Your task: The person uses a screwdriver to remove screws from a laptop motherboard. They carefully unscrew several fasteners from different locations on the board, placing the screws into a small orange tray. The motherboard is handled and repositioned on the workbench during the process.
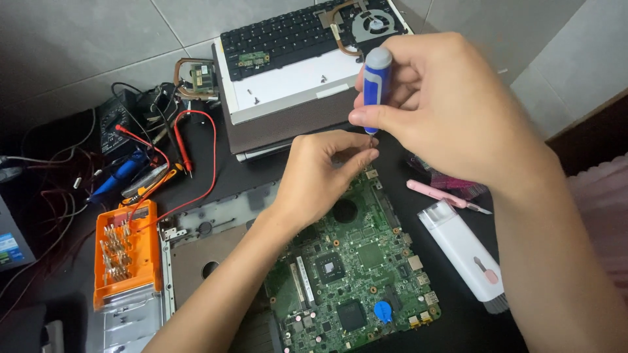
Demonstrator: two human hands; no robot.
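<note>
My right hand (438,98) grips a small screwdriver (376,82) with a blue and grey handle, held upright above the far edge of a green laptop motherboard (356,268). My left hand (320,176) reaches across the board with its fingertips pinched on the thin shaft just below the handle. The screwdriver's tip is hidden between my fingers. The motherboard lies on a dark mat, with chips, a round cut-out and a blue round part near its front edge.
An orange bit case (124,252) with several bits lies at the left. Beside it are red probe leads (196,157) and hand tools. A stripped laptop keyboard deck (294,65) with a fan sits behind. A white cleaning brush (464,252) and pink tool (441,195) lie right.
</note>
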